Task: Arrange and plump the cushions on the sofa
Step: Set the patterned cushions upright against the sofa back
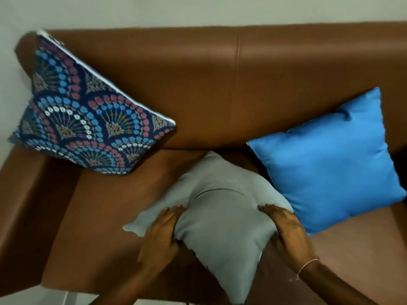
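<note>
A grey cushion (220, 216) lies on the seat of a brown leather sofa (220, 84), near the front edge. My left hand (161, 234) presses into its left side and my right hand (286, 232) presses into its right side, squeezing the cushion between them so its middle bulges and creases. A plain blue cushion (326, 164) leans against the backrest to the right, touching the grey one. A dark blue cushion with a fan-and-flower pattern (88, 115) leans in the left corner, propped on the armrest.
The sofa's left armrest (26, 194) runs along the left side. A pale wall (198, 9) stands behind the backrest. Bare seat (352, 249) shows at the right, below the blue cushion. A strip of light floor (44, 298) shows at the bottom left.
</note>
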`<state>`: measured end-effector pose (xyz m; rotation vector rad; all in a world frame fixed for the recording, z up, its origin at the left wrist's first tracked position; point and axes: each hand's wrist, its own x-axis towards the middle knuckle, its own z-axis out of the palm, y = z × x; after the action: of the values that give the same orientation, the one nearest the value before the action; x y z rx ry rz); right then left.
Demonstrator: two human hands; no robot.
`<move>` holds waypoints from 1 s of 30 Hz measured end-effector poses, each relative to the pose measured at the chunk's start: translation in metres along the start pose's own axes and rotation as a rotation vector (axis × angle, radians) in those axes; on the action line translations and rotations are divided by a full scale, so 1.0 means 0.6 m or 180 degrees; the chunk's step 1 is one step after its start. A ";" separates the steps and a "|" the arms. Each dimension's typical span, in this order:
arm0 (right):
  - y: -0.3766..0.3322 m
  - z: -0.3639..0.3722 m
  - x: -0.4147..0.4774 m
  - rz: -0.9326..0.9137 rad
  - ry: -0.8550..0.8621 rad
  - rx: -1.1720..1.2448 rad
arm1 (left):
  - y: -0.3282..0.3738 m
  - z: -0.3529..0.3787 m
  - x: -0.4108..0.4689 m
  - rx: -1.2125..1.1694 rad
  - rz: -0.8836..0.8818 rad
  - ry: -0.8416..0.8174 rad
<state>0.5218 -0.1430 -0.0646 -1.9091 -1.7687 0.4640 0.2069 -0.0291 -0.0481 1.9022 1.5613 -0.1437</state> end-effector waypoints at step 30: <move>0.060 -0.229 0.283 0.0044 0.1214 -0.0213 | 0.203 -0.176 0.207 0.0151 0.2133 0.3081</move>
<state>0.6455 0.0069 0.0414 -1.9041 -1.5367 0.0376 0.3187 0.1244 0.0250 2.5896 1.3064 1.1845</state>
